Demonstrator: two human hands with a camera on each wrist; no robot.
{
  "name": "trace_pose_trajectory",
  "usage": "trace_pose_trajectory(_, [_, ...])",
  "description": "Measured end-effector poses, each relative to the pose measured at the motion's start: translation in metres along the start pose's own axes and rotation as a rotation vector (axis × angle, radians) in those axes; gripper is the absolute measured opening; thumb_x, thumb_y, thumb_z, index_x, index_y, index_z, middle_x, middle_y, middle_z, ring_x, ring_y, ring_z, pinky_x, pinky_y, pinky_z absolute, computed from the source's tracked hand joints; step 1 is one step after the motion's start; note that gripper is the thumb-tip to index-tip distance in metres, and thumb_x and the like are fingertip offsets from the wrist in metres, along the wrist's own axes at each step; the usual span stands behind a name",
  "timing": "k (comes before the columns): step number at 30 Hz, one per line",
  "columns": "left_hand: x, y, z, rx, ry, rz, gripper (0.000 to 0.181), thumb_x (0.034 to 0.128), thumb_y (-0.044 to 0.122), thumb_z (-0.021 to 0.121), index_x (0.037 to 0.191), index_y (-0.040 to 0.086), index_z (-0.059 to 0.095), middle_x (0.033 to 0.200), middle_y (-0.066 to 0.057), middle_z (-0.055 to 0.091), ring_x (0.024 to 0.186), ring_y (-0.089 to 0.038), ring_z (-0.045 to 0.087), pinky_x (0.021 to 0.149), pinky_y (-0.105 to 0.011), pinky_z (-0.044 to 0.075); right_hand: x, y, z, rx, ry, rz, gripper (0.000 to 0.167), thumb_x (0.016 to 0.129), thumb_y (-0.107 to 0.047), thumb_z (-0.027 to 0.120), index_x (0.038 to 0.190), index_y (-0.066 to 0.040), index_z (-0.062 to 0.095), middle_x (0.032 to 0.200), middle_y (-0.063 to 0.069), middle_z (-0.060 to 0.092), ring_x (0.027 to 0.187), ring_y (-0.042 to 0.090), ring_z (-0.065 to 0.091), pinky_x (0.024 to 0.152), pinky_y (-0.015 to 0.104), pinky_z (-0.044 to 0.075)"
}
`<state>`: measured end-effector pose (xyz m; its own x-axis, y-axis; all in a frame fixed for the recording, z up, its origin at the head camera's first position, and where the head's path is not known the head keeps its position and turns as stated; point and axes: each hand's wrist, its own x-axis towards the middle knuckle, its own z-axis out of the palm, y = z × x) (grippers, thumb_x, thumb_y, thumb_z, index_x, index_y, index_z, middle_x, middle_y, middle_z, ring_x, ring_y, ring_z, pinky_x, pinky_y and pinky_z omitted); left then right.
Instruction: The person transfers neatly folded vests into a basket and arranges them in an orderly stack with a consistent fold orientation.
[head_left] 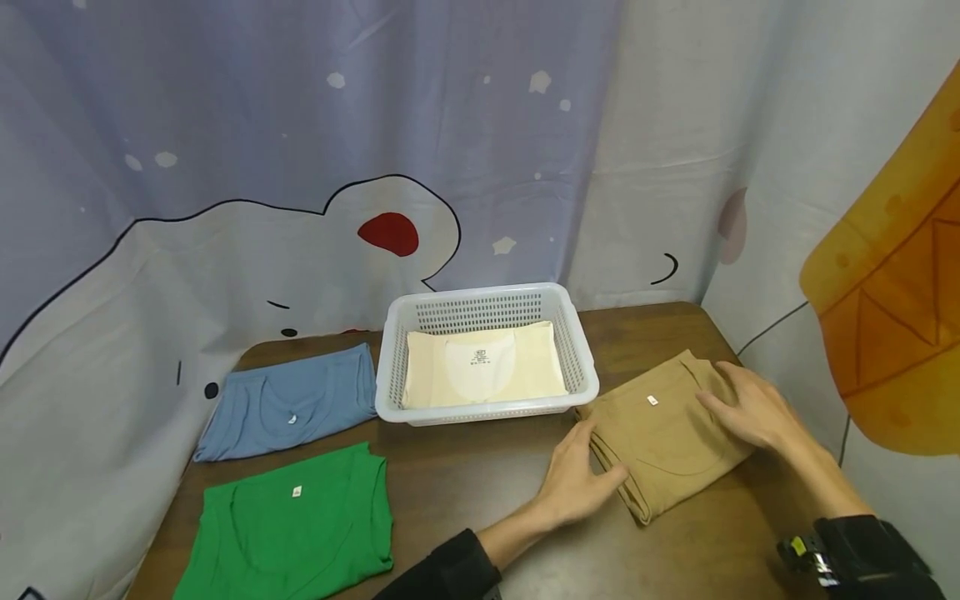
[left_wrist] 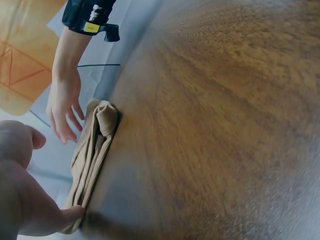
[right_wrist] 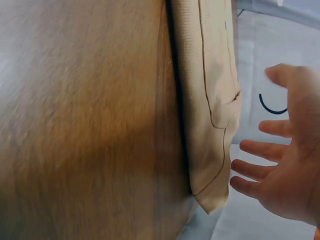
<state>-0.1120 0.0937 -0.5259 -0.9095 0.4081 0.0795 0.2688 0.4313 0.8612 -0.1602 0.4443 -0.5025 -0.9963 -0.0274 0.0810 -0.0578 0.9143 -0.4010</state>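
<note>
A folded tan garment (head_left: 667, 433) with a small white tag lies on the right part of the table. The left hand (head_left: 577, 479) is at its left edge, fingers extended; in the left wrist view a fingertip of the left hand (left_wrist: 30, 195) meets the layered edge of the garment (left_wrist: 92, 155). Over the garment's right side, the right hand (head_left: 753, 408) is spread with relaxed fingers. In the right wrist view the right hand (right_wrist: 285, 155) hovers just above the cloth (right_wrist: 210, 110), gripping nothing.
A white basket (head_left: 480, 412) holding a folded cream garment (head_left: 487, 367) stands at the table's back centre. Left of it lies a folded blue garment (head_left: 292, 404), with a green garment (head_left: 300, 517) nearer the front. A patterned curtain (head_left: 375, 100) hangs behind the wooden table (head_left: 480, 475).
</note>
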Motion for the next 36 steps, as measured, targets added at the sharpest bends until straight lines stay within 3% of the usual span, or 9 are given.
trace_pose_trajectory(4, [-0.001, 0.001, 0.003, -0.07, 0.044, -0.066, 0.081, 0.0936, 0.032, 0.078, 0.163, 0.0, 0.053, 0.16, -0.018, 0.065, 0.145, -0.038, 0.067, 0.121, -0.047, 0.058, 0.005, 0.001, 0.0, 0.025, -0.053, 0.034, 0.08, 0.112, -0.042, 0.065, 0.164, 0.014, 0.041, 0.163, 0.048, 0.044, 0.147, 0.071, 0.044, 0.118, 0.083, 0.038])
trace_pose_trajectory(8, [-0.002, 0.005, 0.003, -0.194, 0.048, -0.178, 0.084, 0.092, 0.033, 0.079, 0.164, -0.001, 0.051, 0.158, -0.026, 0.066, 0.141, -0.043, 0.072, 0.114, -0.049, 0.063, 0.007, 0.003, 0.0, 0.052, -0.099, 0.07, 0.081, 0.112, -0.039, 0.065, 0.164, 0.017, 0.038, 0.162, 0.05, 0.043, 0.146, 0.074, 0.043, 0.116, 0.085, 0.04])
trace_pose_trajectory(12, [-0.001, 0.011, 0.003, -0.341, 0.07, -0.277, 0.084, 0.0907, 0.029, 0.078, 0.164, -0.002, 0.05, 0.162, -0.028, 0.061, 0.144, -0.043, 0.069, 0.118, -0.052, 0.061, 0.01, 0.004, 0.001, 0.062, -0.11, 0.093, 0.079, 0.112, -0.036, 0.065, 0.164, 0.017, 0.037, 0.162, 0.051, 0.042, 0.145, 0.075, 0.042, 0.115, 0.085, 0.041])
trace_pose_trajectory(17, [0.005, 0.017, 0.005, -0.534, 0.135, -0.358, 0.082, 0.0879, 0.02, 0.078, 0.16, -0.01, 0.052, 0.158, -0.031, 0.062, 0.146, -0.042, 0.066, 0.122, -0.054, 0.057, 0.014, 0.004, 0.001, 0.076, -0.121, 0.109, 0.08, 0.112, -0.036, 0.064, 0.165, 0.017, 0.036, 0.163, 0.051, 0.04, 0.147, 0.075, 0.04, 0.117, 0.086, 0.04])
trace_pose_trajectory(23, [0.012, 0.022, 0.007, -0.707, 0.168, -0.403, 0.077, 0.0854, 0.012, 0.075, 0.153, -0.018, 0.052, 0.147, -0.034, 0.067, 0.143, -0.04, 0.066, 0.126, -0.057, 0.053, 0.016, 0.003, -0.002, 0.081, -0.135, 0.141, 0.08, 0.113, -0.038, 0.062, 0.165, 0.018, 0.036, 0.162, 0.052, 0.041, 0.146, 0.075, 0.041, 0.116, 0.085, 0.041])
trace_pose_trajectory(29, [0.019, 0.021, 0.011, -0.844, 0.172, -0.435, 0.079, 0.084, 0.008, 0.073, 0.154, -0.019, 0.048, 0.147, -0.031, 0.068, 0.134, -0.03, 0.067, 0.119, -0.054, 0.059, 0.014, 0.005, -0.005, 0.101, -0.16, 0.183, 0.08, 0.113, -0.038, 0.061, 0.162, 0.021, 0.036, 0.158, 0.052, 0.046, 0.141, 0.074, 0.046, 0.112, 0.082, 0.047])
trace_pose_trajectory(36, [0.025, 0.017, 0.018, -0.917, 0.157, -0.466, 0.079, 0.0856, 0.004, 0.07, 0.154, -0.025, 0.043, 0.151, -0.038, 0.061, 0.143, -0.044, 0.067, 0.122, -0.059, 0.057, 0.012, 0.004, -0.013, 0.143, -0.211, 0.237, 0.079, 0.117, -0.041, 0.053, 0.16, 0.024, 0.038, 0.153, 0.052, 0.051, 0.137, 0.073, 0.053, 0.109, 0.078, 0.052])
